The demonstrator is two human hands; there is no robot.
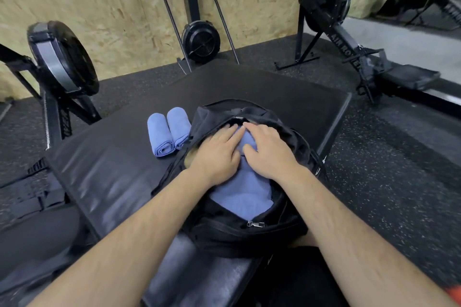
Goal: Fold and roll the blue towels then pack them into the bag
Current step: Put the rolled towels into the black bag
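A black bag (219, 234) lies unzipped on a black padded mat (107, 169) in front of me. A blue towel (245, 194) fills its opening. My left hand (217, 152) and my right hand (269, 149) lie side by side on the far end of that towel, fingers straight, pressing it down inside the bag. Two rolled blue towels (169, 131) sit next to each other on the mat, just left of the bag.
Black rowing machines stand around the mat: one at the left (62, 62), one upright against the wooden wall (199, 40), one at the right (349, 45). The floor is dark speckled rubber (386, 162). The bag's zipper pull (255, 224) rests at its near end.
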